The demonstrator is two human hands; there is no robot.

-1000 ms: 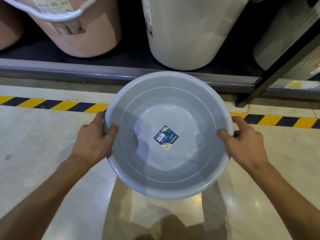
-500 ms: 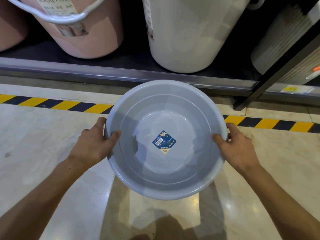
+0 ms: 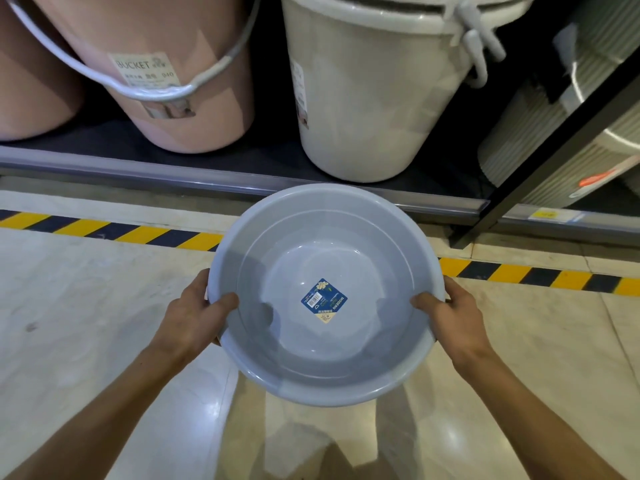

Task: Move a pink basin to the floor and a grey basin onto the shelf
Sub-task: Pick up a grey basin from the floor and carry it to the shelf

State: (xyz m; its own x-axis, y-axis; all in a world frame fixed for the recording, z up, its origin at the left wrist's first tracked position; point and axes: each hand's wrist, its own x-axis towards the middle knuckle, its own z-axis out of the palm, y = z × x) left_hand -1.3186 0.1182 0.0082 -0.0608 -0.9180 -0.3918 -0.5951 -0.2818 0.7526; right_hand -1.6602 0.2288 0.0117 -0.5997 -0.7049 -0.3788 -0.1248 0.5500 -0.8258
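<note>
Above the pale marble floor, a round grey plastic basin is held level. Left hand and right hand have fingers closed on opposite rims.

head cam | faces forward-down | close over grey basin | shelf beyond

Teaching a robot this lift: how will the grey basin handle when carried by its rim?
The grey basin looks like thin, empty plastic, so probably light and slightly flexible. Its glossy surface may be slippery; the left hand and right hand hook thumbs over opposite rim edges, likely steadying it.
</note>
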